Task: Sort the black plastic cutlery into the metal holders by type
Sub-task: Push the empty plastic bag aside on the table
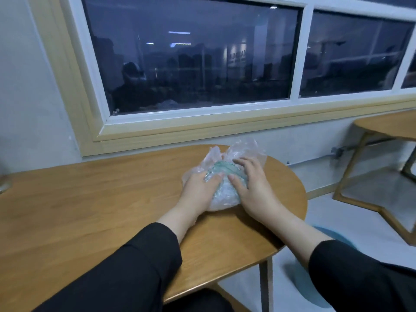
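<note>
Your left hand and right hand both rest on a clear plastic bag that lies on the wooden table, toward its rounded right end. The left hand lies on the bag's left side with its fingers curled over the crinkled plastic, gripping it. The right hand lies on the bag's right side, fingers spread and bent down over the top, thumb pressed in near the left hand's fingertips, so it too holds the bag. Through the plastic something pale green and rounded shows between your hands; what it is cannot be told. No black cutlery and no metal holders show anywhere around the bag. The bag's loose, bunched mouth stands up on its far side, toward the window. Your black sleeves cross the near edge of the table. A second wooden table stands well apart to the right of the bag.
</note>
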`<state>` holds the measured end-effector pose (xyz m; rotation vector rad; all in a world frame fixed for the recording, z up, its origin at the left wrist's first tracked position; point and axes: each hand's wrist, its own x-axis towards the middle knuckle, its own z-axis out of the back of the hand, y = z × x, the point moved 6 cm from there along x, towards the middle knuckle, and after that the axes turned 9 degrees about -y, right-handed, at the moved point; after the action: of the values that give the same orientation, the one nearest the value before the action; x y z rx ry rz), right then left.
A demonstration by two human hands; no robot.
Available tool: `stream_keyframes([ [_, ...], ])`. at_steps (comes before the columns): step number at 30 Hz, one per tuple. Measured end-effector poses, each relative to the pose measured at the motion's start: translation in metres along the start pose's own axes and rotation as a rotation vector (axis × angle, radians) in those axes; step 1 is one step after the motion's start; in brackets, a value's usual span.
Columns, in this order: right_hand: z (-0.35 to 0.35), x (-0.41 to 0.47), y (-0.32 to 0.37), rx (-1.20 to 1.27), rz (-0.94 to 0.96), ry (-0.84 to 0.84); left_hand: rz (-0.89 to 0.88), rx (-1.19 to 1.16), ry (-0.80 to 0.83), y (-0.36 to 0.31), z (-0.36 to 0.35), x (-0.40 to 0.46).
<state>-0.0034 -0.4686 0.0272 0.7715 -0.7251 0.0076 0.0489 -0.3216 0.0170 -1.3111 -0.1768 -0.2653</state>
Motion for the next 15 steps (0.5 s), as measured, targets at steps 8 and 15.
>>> stream_keyframes([
  [8,0.138,-0.021,-0.070,0.368,-0.255,-0.145,0.088,-0.543,-0.034,-0.082,-0.170,-0.014],
  [15,0.236,-0.025,-0.179,0.294,-0.288,-0.304,-0.071,-0.042,0.084,-0.091,-0.326,-0.034],
])
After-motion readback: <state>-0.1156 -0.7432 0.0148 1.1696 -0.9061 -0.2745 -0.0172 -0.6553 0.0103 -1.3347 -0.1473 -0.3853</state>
